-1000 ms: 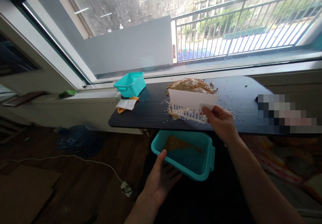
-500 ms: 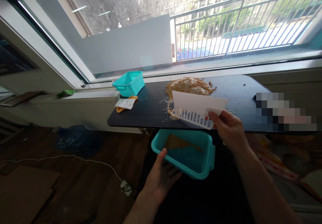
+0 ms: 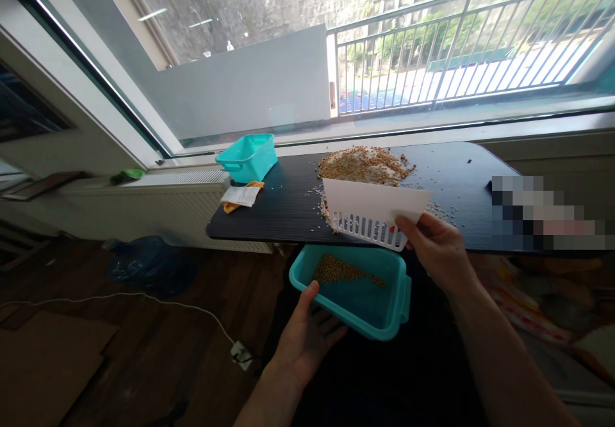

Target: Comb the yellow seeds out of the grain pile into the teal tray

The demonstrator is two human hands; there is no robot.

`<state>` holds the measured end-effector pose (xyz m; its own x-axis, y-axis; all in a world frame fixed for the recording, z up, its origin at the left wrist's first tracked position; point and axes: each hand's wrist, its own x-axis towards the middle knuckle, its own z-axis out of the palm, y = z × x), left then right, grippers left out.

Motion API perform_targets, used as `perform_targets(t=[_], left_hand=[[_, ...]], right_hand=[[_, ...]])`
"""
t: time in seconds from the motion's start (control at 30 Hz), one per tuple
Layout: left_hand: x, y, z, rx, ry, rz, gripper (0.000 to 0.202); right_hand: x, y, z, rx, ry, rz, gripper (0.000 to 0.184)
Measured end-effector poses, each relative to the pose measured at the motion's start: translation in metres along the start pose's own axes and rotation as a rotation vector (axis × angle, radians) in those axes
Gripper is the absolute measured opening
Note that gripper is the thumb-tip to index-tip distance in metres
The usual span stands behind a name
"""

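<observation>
A teal plastic bin (image 3: 353, 324) sits below the table's front edge, with round tan beans, perhaps soybeans (image 3: 336, 269), gathered toward its left and far side. My left hand (image 3: 307, 331) grips its near left side, thumb over the rim and fingers underneath. Between thumb and fingers, my right hand (image 3: 435, 241) pinches the right end of a white slotted plastic scraper (image 3: 377, 198). The scraper stands tilted at the front edge, slots downward, partly hiding a heap of mixed beans and white grains (image 3: 365, 161) behind it.
On the dark table (image 3: 283, 216), a second teal bin (image 3: 252, 161) stands at the back left. A folded white paper (image 3: 241, 196) lies on a yellow cloth (image 3: 230, 209) nearby. A blurred patch (image 3: 542, 212) covers the right end. Window glass (image 3: 269, 94) rises behind.
The scraper and my right hand have shifted slightly left and nearer the front edge. My left hand and the bin it holds have barely moved.
</observation>
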<state>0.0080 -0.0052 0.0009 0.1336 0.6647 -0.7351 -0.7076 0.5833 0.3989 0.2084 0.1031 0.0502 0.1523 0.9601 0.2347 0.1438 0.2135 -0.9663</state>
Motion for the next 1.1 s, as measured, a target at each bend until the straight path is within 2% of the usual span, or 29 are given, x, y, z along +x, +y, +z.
perform_targets(t=[0.3,0.5,0.73,0.87,1.1], left_hand=[[0.003,0.001,-0.002,0.001,-0.008,-0.013,0.060],[0.002,0.002,-0.001,-0.005,-0.004,-0.010,0.060],[0.001,0.001,0.000,-0.017,0.005,-0.001,0.062],[0.001,0.001,-0.001,-0.020,-0.006,0.012,0.063],[0.001,0.003,-0.002,0.001,-0.016,0.000,0.060]], right_hand=[[-0.003,-0.008,-0.001,0.005,-0.022,0.026,0.026],[-0.010,-0.013,-0.010,0.013,-0.063,0.065,0.028],[0.009,-0.008,-0.007,-0.057,0.113,-0.046,0.024],[0.020,-0.005,0.000,-0.117,0.064,-0.085,0.021],[0.016,-0.008,0.002,-0.042,0.006,-0.052,0.022]])
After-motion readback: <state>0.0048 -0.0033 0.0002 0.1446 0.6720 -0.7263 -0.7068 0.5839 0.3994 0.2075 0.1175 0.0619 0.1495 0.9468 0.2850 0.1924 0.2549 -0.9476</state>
